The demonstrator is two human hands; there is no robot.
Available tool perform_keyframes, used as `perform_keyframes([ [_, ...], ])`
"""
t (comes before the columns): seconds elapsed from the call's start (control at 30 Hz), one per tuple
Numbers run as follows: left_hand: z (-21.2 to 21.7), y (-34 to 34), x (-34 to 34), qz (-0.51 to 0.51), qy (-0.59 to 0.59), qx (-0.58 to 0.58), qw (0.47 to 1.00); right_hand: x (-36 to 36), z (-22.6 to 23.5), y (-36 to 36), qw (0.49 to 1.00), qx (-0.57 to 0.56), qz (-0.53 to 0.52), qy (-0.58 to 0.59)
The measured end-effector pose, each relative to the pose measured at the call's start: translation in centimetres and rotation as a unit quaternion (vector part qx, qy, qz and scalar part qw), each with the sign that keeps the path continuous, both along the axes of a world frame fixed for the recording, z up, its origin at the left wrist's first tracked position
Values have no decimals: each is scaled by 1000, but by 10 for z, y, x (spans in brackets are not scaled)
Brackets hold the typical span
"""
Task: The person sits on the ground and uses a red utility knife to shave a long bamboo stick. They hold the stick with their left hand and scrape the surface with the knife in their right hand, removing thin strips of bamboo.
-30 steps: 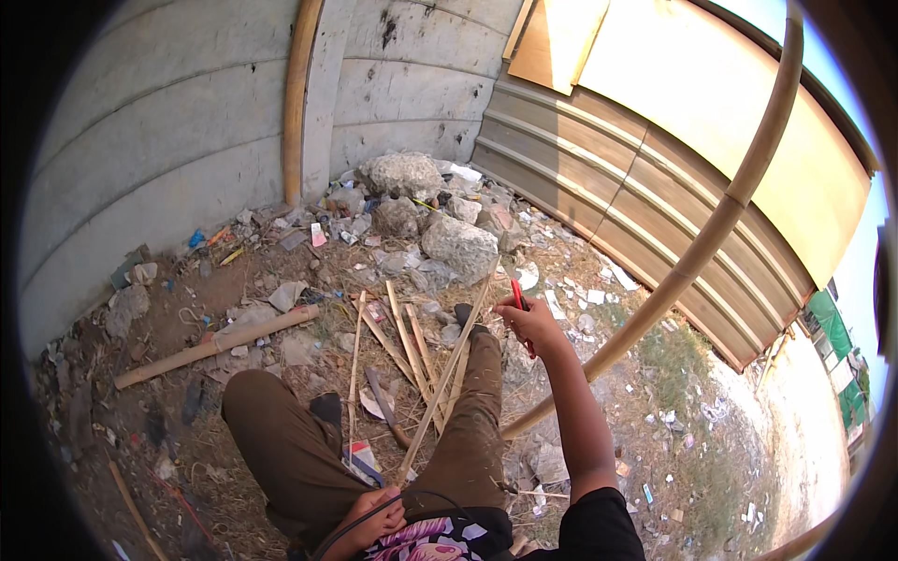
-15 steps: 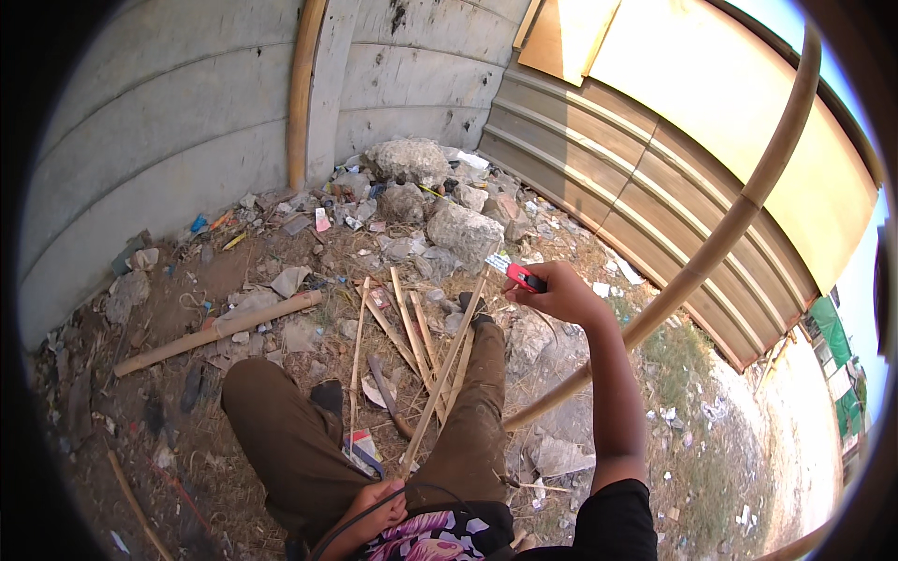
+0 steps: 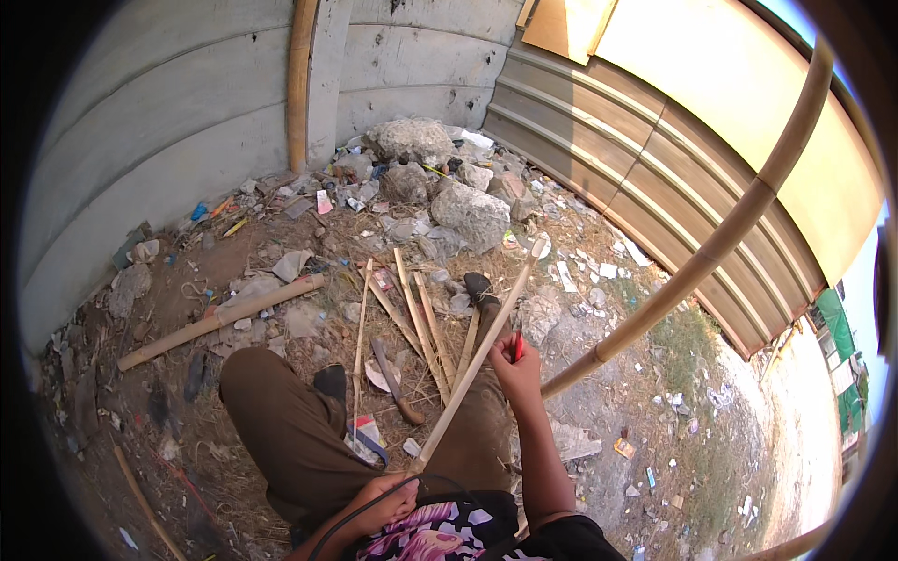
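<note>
My left hand (image 3: 385,502) is closed around the near end of a long pale bamboo strip (image 3: 475,368) at my lap. The strip slants up over my outstretched right leg, its far end off to the right. My right hand (image 3: 517,372) grips a red utility knife (image 3: 518,347) beside the strip's right side, about halfway along. Fingers hide most of the knife, and I cannot tell whether its blade touches the bamboo. Between my legs lie several split bamboo strips (image 3: 419,323) and a machete (image 3: 397,385) with a wooden handle.
A thick bamboo pole (image 3: 697,264) slants up close on my right. A shorter bamboo piece (image 3: 221,322) lies at the left. Big rocks (image 3: 470,215) and litter lie before the concrete wall (image 3: 168,150); a ribbed metal fence (image 3: 645,182) stands at the right.
My right hand has come down and toward me with the utility knife, to the strip's side. The far end of the strip has swung right and upward. My left hand stays at my lap.
</note>
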State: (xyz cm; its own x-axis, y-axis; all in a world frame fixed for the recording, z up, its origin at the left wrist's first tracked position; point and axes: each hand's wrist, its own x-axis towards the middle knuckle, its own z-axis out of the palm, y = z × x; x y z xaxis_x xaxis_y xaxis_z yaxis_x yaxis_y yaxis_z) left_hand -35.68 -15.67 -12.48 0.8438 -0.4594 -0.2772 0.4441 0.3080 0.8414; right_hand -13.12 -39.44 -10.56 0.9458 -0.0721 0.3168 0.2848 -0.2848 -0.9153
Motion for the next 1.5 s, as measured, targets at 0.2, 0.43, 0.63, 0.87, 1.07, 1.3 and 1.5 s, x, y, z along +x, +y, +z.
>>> perform_keyframes([
  [0.2, 1, -3, -2, 2, -34, 92, 995, -21, -21, 13, 945, -271, -109, -148],
  [0.43, 5, -3, 3, -21, -35, 103, 994, -6, -20, 18, 926, -269, -159, -212],
  [0.63, 2, -2, 4, 0, 19, 10, 1000, 16, -14, 33, 913, -256, -153, -279],
  [0.87, 6, 0, 5, 10, 32, -24, 999, 32, -7, 50, 905, -247, -185, -293],
  [1.07, 8, -4, 6, 15, 30, -19, 999, 62, 4, 45, 904, -229, -232, -277],
  [1.3, 12, -4, 6, 10, 18, 41, 999, 139, 27, 22, 906, -219, -326, -155],
  [1.5, 5, -2, 9, 28, 45, -9, 999, 170, 1, 7, 989, -117, -94, -15],
])
